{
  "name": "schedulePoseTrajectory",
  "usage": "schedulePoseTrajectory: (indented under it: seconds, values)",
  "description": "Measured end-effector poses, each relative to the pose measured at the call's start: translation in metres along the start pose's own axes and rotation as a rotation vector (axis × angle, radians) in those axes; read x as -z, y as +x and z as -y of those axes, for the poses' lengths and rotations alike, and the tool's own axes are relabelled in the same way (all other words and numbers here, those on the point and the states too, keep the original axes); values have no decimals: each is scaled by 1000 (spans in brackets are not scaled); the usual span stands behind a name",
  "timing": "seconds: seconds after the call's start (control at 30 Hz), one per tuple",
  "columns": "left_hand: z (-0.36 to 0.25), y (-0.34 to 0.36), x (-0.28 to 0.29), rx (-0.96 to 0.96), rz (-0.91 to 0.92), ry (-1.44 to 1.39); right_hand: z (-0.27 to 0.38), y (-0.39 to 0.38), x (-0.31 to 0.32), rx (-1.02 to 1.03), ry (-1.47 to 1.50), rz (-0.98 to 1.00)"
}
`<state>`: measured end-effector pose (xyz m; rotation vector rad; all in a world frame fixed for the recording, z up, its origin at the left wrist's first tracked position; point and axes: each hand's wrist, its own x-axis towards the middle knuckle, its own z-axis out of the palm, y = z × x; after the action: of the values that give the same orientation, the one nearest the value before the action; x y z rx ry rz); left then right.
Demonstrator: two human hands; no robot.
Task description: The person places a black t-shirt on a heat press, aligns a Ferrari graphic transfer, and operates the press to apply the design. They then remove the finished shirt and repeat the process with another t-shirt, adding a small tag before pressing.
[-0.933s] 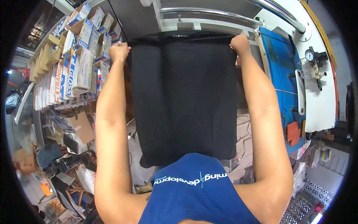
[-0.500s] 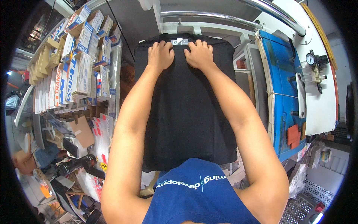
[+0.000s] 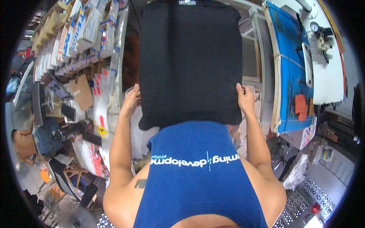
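Observation:
A black T-shirt (image 3: 190, 64) is stretched flat over a board in front of me, its collar with a pale neck label (image 3: 187, 2) at the far end. Along its left side, near the lower corner, my left hand (image 3: 131, 100) is closed at the edge with curled fingers and the thumb up. Opposite, my right hand (image 3: 246, 99) pinches the right edge, its thumb against the cloth. The undersides of the fingers are hidden on both hands. The shirt's near hem meets the front of my blue sleeveless top (image 3: 190, 148).
Shelved rows of long cardboard boxes (image 3: 89, 28) stand on the left, above plastic-wrapped sheets (image 3: 100, 95). To the right is a machine with a blue panel (image 3: 291, 68) and a pressure gauge (image 3: 314, 26). Another person (image 3: 24, 144) is at the far left.
Both hands have left the collar and come down toward me, spreading apart to the shirt's two sides. The view has shifted, so the shirt sits higher in the picture.

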<state>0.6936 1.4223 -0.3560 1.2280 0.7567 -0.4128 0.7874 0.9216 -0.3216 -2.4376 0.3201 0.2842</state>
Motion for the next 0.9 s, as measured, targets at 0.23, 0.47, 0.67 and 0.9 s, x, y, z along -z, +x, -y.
schedulePoseTrajectory:
  seconds: [0.23, 0.47, 0.67, 0.9]
  values:
    - [38, -45, 41, -135, 49, -106, -56, -19, 22, -220, 867, 299]
    - [59, -44, 54, -150, 105, -379, -84, -27, 12, -291, 1035, 352]
    - [59, -39, 52, -106, 84, -304, -88, -25, 15, -238, 1151, 382]
    - [70, -38, 40, -209, -28, -537, -88, -26, -7, -177, 1023, 41]
